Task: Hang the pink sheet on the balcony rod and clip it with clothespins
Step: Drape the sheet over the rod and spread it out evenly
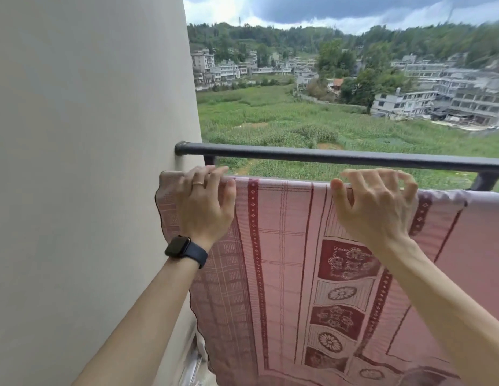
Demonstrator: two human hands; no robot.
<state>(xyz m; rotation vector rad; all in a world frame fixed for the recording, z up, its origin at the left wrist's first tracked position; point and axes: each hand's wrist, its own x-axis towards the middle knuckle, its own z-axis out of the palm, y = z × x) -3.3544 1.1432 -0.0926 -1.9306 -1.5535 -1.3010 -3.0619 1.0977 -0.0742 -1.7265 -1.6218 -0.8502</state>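
Left hand (206, 204) and right hand (376, 207), fingers curled, grip the top fold of the woven pink sheet (284, 260).

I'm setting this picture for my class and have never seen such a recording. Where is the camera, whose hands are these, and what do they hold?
The camera sits on a person's head, looking forward and down, so these are their own arms. The left hand, wearing a watch, curls its fingers over the top edge of the pink sheet, beside the wall. The right hand arches over the same edge; whether it grips is unclear. The sheet hangs just below a dark rail. No clothespins are in view.
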